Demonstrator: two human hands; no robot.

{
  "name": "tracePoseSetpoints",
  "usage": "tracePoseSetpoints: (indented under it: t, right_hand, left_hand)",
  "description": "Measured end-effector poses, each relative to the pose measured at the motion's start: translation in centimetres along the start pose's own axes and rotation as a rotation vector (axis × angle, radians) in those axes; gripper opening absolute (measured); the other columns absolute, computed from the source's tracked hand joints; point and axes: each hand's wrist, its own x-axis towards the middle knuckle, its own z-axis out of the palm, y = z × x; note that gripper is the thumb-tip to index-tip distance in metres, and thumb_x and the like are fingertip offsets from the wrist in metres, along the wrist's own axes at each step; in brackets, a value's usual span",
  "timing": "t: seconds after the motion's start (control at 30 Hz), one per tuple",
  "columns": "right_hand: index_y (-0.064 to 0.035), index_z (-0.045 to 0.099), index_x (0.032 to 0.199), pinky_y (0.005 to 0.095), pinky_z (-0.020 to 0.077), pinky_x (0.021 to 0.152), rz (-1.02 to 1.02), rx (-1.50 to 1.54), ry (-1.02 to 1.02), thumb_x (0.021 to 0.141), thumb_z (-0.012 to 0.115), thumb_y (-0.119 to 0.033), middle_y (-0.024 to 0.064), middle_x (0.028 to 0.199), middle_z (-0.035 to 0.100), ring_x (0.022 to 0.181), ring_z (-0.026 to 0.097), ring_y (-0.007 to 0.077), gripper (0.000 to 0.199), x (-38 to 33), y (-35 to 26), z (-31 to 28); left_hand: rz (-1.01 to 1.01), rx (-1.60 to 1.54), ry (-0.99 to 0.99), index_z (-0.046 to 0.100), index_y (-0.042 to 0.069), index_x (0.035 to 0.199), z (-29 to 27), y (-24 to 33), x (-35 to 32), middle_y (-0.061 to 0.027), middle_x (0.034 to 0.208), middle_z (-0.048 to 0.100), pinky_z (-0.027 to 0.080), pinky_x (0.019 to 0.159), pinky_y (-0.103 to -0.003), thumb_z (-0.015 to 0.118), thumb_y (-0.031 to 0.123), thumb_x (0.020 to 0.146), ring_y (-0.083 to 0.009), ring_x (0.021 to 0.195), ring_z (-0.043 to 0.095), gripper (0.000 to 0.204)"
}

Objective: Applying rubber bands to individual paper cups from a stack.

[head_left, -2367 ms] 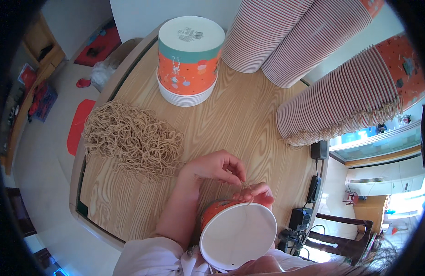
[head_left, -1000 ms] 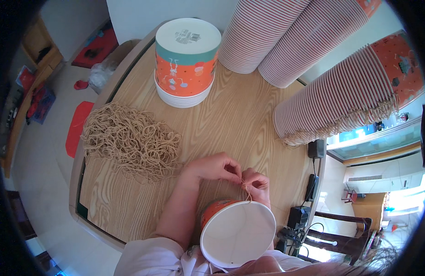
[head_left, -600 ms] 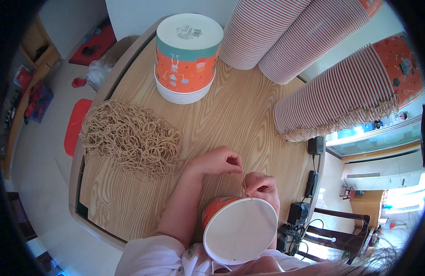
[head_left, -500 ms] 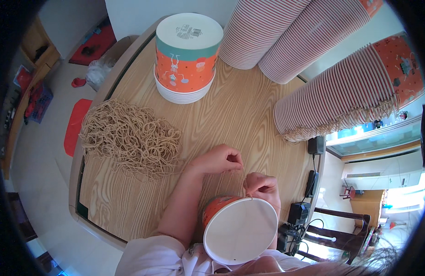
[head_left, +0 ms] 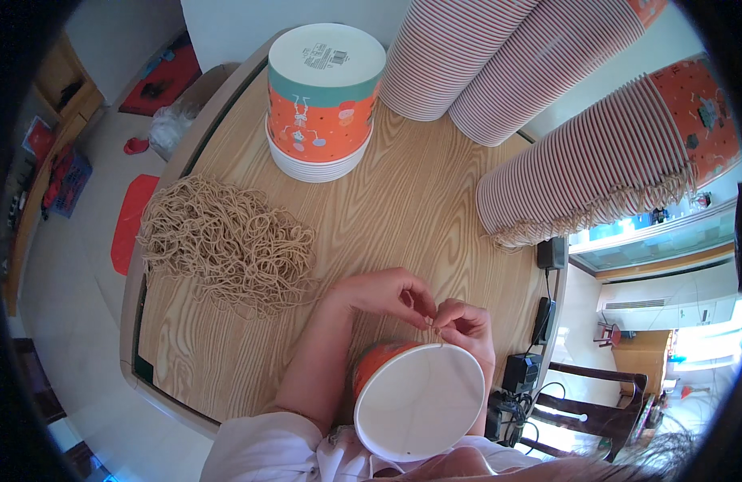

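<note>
See orange, skeleton print, teal band on upturned bucket (head_left: 322, 124). Note white inside tilted bucket (head_left: 419, 402), tan twine (head_left: 226, 245), wavy-grained tabletop (head_left: 411, 197).

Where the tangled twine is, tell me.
In the head view, the tangled twine lies on the left of the table, left of the left hand, below-left of the overturned tubs.

Right of the string pile (head_left: 226, 245), a broad lane of bare surface (head_left: 395, 209) left room for a hand to pass. Behind the pile and to the right, the upturned tub stack (head_left: 324, 120) stood in the way; far right of the pile, the leaning tub stack (head_left: 584, 161) closed that side. Nearer the person and right of the pile, the left forearm (head_left: 314, 361), both hands (head_left: 466, 325) and the tilted tub (head_left: 423, 402) blocked passage.
</note>
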Motion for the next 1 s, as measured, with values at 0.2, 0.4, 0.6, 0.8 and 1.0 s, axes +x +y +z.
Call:
tracePoseSetpoints:
  t: [0.2,0.4,0.6,0.8,1.0]
  right_hand:
    - [-0.0001,0.069,0.085,0.0224,0.038,0.064,0.003,-0.085,0.01,0.074,0.069,0.007,0.0035,0.079,0.059,0.074,0.053,0.0108,0.013,0.0,-0.1,-0.4]
    - [-0.0018,0.069,0.081,0.0226,0.035,0.06,0.009,-0.092,0.015,0.07,0.071,0.008,0.0015,0.076,0.057,0.069,0.05,0.0092,0.015,0.5,1.0,-0.1]
    - [-0.0028,0.072,0.081,0.0239,0.0356,0.059,-0.067,-0.139,0.024,0.07,0.074,0.005,0.0024,0.074,0.058,0.068,0.051,0.0109,0.014,0.2,-0.2,-0.2]
    - [-0.0021,0.074,0.085,0.0273,0.0386,0.058,-0.106,-0.105,-0.064,0.071,0.075,0.0,0.0063,0.072,0.062,0.068,0.055,0.0149,0.014,-0.1,-0.3,-0.6]
    - [-0.0017,0.074,0.086,0.0278,0.0393,0.059,-0.071,-0.094,-0.154,0.072,0.075,-0.002,0.0059,0.072,0.063,0.068,0.056,0.0149,0.014,-0.4,-0.9,-0.9]
  left_hand:
    - [0.151,-0.101,-0.121,0.069,-0.001,0.096,0.8,-0.5,1.2,-0.0085,0.094,0.068,0.049,0.08,-0.029,0.071,0.014,0.081,-0.0149,0.089,0.063,0.021]
    - [0.104,-0.224,-0.021,0.069,-0.002,0.094,1.1,-1.2,0.5,-0.0085,0.093,0.068,0.049,0.081,-0.029,0.07,0.009,0.082,-0.0159,0.09,0.063,0.016]
    - [0.147,-0.175,-0.049,0.069,-0.001,0.09,0.8,-0.4,1.1,-0.0071,0.088,0.067,0.049,0.078,-0.028,0.07,0.006,0.081,-0.0143,0.086,0.062,0.012]
    - [0.138,-0.187,0.005,0.069,-0.001,0.089,0.9,-0.9,1.0,-0.0064,0.086,0.067,0.049,0.075,-0.028,0.07,0.005,0.08,-0.0141,0.084,0.063,0.01]
    - [0.108,-0.165,0.031,0.072,0.002,0.092,0.7,-1.0,1.1,-0.004,0.083,0.068,0.05,0.072,-0.024,0.072,0.009,0.081,-0.0103,0.078,0.063,0.013]
